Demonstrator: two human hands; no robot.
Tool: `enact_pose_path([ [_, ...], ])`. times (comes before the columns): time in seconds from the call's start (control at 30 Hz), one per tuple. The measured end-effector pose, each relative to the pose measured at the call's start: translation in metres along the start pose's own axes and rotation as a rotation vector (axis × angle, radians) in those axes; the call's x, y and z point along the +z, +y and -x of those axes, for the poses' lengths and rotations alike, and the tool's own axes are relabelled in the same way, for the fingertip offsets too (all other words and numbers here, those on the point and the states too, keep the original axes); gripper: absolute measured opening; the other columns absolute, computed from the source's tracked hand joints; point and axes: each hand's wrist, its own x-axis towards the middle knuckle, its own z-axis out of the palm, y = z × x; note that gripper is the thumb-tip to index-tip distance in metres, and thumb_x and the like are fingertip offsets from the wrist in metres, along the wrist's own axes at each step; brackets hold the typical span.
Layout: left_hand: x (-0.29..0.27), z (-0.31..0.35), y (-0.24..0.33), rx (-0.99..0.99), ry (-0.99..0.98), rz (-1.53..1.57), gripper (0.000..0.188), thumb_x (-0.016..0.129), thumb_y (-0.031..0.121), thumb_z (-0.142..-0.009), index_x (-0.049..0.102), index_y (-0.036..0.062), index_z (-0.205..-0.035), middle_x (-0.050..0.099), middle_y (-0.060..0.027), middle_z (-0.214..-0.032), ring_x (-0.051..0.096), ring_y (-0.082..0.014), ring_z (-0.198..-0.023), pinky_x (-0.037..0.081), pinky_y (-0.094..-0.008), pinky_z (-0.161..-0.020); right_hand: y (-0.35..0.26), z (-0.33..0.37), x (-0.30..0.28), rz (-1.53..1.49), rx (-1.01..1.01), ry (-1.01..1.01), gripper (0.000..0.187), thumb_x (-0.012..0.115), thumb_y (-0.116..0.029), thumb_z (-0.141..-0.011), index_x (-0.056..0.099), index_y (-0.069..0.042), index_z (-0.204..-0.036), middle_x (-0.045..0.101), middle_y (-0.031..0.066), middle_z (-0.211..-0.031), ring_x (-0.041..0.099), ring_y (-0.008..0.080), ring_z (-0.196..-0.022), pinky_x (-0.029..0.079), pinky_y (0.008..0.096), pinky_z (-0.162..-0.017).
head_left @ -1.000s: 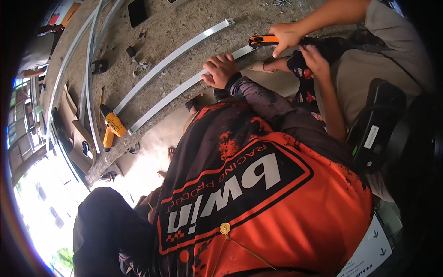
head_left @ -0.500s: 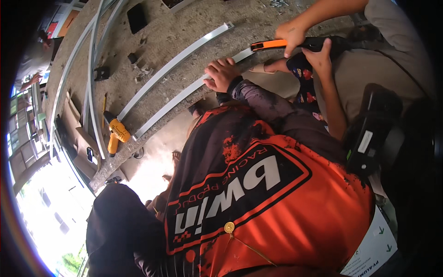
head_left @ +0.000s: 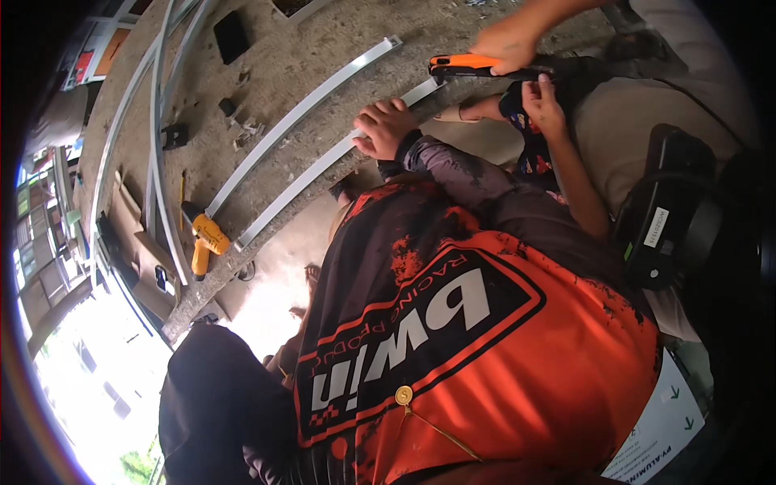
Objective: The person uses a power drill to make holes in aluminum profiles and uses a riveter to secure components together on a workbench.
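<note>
My right hand [head_left: 382, 128] is wrapped over a long silver metal bar [head_left: 303, 174] lying along the near edge of the concrete-grey work surface. Its dark sleeve comes in from the right. The left sleeve [head_left: 206, 388] shows at lower left, but I cannot make out my left hand. At the bar's far right end, a co-worker's hand [head_left: 505, 50] grips an orange-and-black hand tool [head_left: 465, 65] whose exact kind I cannot tell. The tool's tip touches or overlaps the bar end. The co-worker's other hand [head_left: 544, 105] is at the tool's lower handle.
A second silver bar [head_left: 299, 120] lies beyond mine. A yellow cordless drill [head_left: 208, 238] sits by both bars' left ends. More long metal strips [head_left: 155, 121] cross at left, near a black flat case [head_left: 232, 37]. A black device [head_left: 659, 218] is at right.
The co-worker's tool has shifted slightly left, and its orange and black handles look more spread. The co-worker's lower hand has moved left and down. My right hand stays on the bar.
</note>
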Motion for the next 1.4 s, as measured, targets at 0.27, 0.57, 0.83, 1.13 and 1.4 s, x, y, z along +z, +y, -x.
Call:
enact_pose_path([
  [0.27,0.013,-0.006,0.014,-0.032,-0.085,0.146,0.026,0.070,0.015,-0.086,0.067,0.0052,-0.110,0.068,-0.0134,-0.105,0.066,-0.0314,-0.094,0.053,-0.0419,-0.085,-0.001,0.000,0.004,-0.004,0.005,0.013,0.030,0.068,-0.046,-0.086,0.063,-0.018,-0.096,0.060,0.0010,-0.099,0.057,0.0234,-0.099,0.037,0.0449,-0.089],
  [0.57,0.192,0.118,0.041,0.043,-0.808,0.517,0.049,0.078,0.018,-0.083,0.059,0.0069,-0.126,0.063,-0.0138,-0.122,0.059,-0.0357,-0.112,0.048,-0.0472,-0.097,0.002,0.006,0.014,-0.017,-0.001,0.006,0.040,0.065,-0.057,-0.087,0.063,-0.018,-0.098,0.061,-0.0010,-0.103,0.056,0.0207,-0.105,0.034,0.0458,-0.095],
  [0.83,0.250,0.222,0.046,0.062,-0.874,0.372,0.045,0.073,0.028,-0.086,0.062,0.0159,-0.128,0.059,-0.0067,-0.124,0.055,-0.0329,-0.116,0.044,-0.0484,-0.099,0.053,0.036,-0.025,-0.060,0.575,0.509,0.052,0.084,-0.031,-0.074,0.056,-0.007,-0.111,0.059,0.0142,-0.108,0.057,0.0352,-0.101,0.043,0.0476,-0.090],
  [1.13,0.272,0.192,0.041,0.374,-0.937,0.343,0.039,0.076,0.034,-0.080,0.065,0.0113,-0.110,0.059,-0.0088,-0.118,0.055,-0.0334,-0.111,0.042,-0.0490,-0.095,0.112,0.045,-0.041,-0.121,0.533,0.272,0.042,0.083,-0.041,-0.079,0.072,-0.010,-0.107,0.071,0.0059,-0.094,0.067,0.0277,-0.088,0.047,0.0436,-0.080],
  [1.4,0.276,0.189,0.044,0.382,-0.905,0.362,0.035,0.077,0.038,-0.079,0.065,0.0132,-0.101,0.060,-0.0075,-0.113,0.056,-0.0325,-0.107,0.043,-0.0490,-0.093,0.134,0.048,-0.045,-0.310,0.423,0.211,0.038,0.085,-0.031,-0.078,0.073,-0.010,-0.108,0.070,0.0021,-0.086,0.068,0.0210,-0.074,0.047,0.0364,-0.067],
])
